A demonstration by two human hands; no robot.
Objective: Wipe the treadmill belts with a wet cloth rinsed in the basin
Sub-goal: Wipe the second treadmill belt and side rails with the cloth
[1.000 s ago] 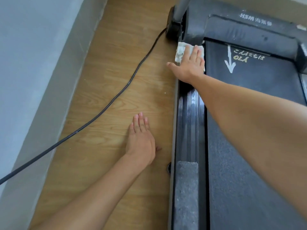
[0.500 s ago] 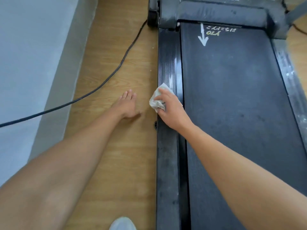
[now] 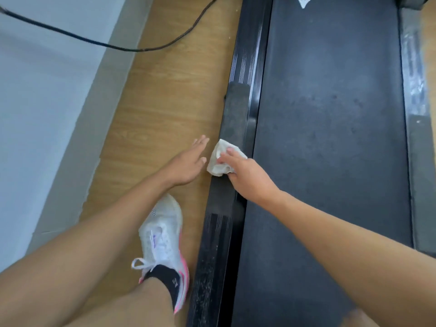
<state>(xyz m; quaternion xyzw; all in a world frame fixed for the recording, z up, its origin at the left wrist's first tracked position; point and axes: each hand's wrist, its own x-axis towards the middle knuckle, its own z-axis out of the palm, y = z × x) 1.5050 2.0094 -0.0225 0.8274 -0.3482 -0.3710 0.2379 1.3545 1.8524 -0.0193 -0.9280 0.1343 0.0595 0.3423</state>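
**Right hand wiping left side rail with cloth, left hand open beside it**

Right hand grips a crumpled white cloth and presses it down on the black ribbed left side rail of the treadmill. The index finger lies stretched over the top of the cloth. The other fingers curl round its near edge, and the thumb is hidden. The cloth sits on the matte strip section of the rail, at its outer edge, and overhangs a little toward the floor. It is not on the belt.

The dark grey treadmill belt runs just right of that rail, dull with faint spots. The right forearm crosses its near-left part. A white printed arrow is cut off at the top edge of the frame. The grey right side rail shows pale smudges.

Left hand is open, fingers straight and together, palm down, just left of the cloth. It is over the light wooden plank floor. Cannot tell whether the palm rests on the floor, or whether the thumb touches the cloth.

A white mesh sneaker with pink sole stands on the floor just beside the left rail, under the left forearm, toe toward the hands. A black ankle sock shows above it. A thin black cable curves over the floor at top left and crosses the pale grey wall.
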